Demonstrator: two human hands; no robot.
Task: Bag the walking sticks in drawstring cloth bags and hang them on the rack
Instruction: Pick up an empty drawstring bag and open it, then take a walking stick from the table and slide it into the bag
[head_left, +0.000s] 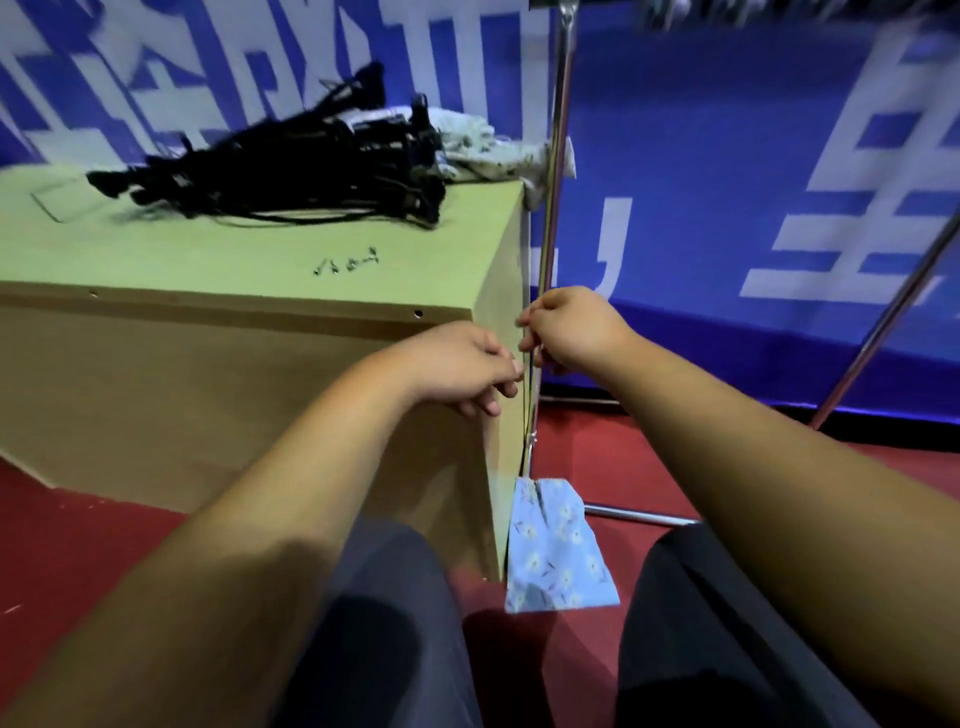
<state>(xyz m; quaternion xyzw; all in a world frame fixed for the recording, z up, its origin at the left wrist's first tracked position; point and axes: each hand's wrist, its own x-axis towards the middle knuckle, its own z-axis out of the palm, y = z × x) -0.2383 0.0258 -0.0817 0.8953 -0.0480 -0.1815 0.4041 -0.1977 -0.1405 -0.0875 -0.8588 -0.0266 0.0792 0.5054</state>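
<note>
Left hand, right hand around drawstring

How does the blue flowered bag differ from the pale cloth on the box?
The blue bag hangs low on a cord pinched by the right hand; the pale cloth lies on the box beside black sticks. The blue bag shows white flowers; the pale cloth small dark specks. The blue bag hangs fairly flat; the pale cloth is bunched. Both are printed fabric.
</note>
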